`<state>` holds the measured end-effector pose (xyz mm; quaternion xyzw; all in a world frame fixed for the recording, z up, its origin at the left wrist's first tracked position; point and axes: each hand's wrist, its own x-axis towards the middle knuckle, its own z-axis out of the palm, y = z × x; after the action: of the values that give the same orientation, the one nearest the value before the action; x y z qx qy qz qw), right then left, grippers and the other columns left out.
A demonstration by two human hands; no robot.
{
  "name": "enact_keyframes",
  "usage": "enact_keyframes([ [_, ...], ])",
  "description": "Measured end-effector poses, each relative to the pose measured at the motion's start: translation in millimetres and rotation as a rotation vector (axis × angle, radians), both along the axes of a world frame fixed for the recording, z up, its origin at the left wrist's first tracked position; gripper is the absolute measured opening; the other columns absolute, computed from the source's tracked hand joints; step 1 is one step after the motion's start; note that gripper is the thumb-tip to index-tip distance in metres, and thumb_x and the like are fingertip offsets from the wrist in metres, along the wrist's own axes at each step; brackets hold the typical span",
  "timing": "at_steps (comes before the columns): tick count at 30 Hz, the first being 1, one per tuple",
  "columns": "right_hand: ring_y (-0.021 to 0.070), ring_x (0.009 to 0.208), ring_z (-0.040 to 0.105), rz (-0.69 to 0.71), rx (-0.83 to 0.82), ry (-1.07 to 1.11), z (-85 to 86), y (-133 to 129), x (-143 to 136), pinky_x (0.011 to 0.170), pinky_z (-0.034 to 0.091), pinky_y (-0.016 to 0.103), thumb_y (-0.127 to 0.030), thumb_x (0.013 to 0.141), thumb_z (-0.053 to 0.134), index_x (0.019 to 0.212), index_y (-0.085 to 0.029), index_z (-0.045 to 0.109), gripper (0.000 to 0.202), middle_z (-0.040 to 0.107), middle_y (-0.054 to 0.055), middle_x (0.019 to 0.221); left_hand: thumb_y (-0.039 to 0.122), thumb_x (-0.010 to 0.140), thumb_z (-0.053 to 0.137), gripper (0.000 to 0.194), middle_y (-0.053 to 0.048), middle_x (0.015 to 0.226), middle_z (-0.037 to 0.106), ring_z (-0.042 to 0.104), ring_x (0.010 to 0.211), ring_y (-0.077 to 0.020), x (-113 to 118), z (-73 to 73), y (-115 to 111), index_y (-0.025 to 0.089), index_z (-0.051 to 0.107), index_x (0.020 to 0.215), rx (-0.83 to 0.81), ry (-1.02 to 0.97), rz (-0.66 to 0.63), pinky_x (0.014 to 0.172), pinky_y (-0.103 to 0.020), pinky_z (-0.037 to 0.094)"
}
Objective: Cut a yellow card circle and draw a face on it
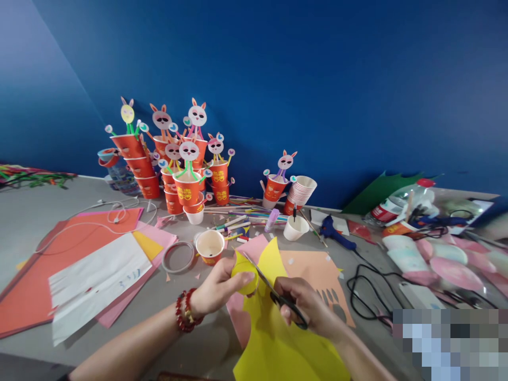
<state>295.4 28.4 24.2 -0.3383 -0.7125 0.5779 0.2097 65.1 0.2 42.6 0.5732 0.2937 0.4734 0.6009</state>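
In my left hand (224,286) I pinch a small yellow paper piece (246,280) with a rounded edge. My right hand (299,301) grips black-handled scissors (273,291), whose blades lie along the edge of that piece. Below both hands spreads a larger yellow paper sheet (289,349) with curved cut edges. Pink paper (238,317) and a peach sheet (317,270) with cut-outs lie beneath and beside it. Just beyond my left hand stands a red-and-white paper cup (210,247), next to a roll of tape (178,257).
Red cups with rabbit faces (186,180) stand along the blue wall. To the left lie orange sheets (27,286) and a white bag (99,283). At right are a blue glue gun (337,233), its black cord (363,296), a bottle (408,201) and wrapped pink-and-white cups (432,259).
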Motion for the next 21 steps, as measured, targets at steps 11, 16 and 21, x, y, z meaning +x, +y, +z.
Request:
enact_keyframes([
  [11,0.0076,0.050,0.029,0.009,0.000,0.011,7.2,1.7,-5.3,0.045,0.021,0.021,-0.086,0.057,0.069,0.063,-0.021,0.040,0.071,0.038,-0.008,0.055,0.052,0.091,0.059,0.048,-0.005,0.065,0.060,0.051,0.059,-0.0118,-0.4,-2.8,-0.5,0.011,0.063,0.069,-0.012,0.045,-0.018,0.057,-0.022,0.043],
  [16,0.0080,0.051,0.028,0.025,0.045,0.014,6.2,2.4,-4.0,0.047,0.019,0.022,-0.082,0.065,0.069,0.064,-0.021,0.038,0.068,0.036,-0.008,0.056,0.051,0.091,0.060,0.045,-0.005,0.067,0.061,0.052,0.060,-0.0121,-1.7,-3.3,0.4,0.010,0.064,0.072,-0.028,0.034,-0.028,0.060,-0.022,0.044],
  [21,0.0084,0.053,0.026,0.004,0.062,0.016,1.3,2.3,-2.8,0.047,0.018,0.023,-0.082,0.064,0.069,0.063,-0.022,0.036,0.069,0.034,-0.008,0.057,0.053,0.089,0.062,0.046,-0.005,0.065,0.062,0.053,0.059,-0.0131,-1.9,-3.4,-0.2,0.011,0.065,0.071,-0.066,0.022,-0.042,0.059,-0.023,0.045],
])
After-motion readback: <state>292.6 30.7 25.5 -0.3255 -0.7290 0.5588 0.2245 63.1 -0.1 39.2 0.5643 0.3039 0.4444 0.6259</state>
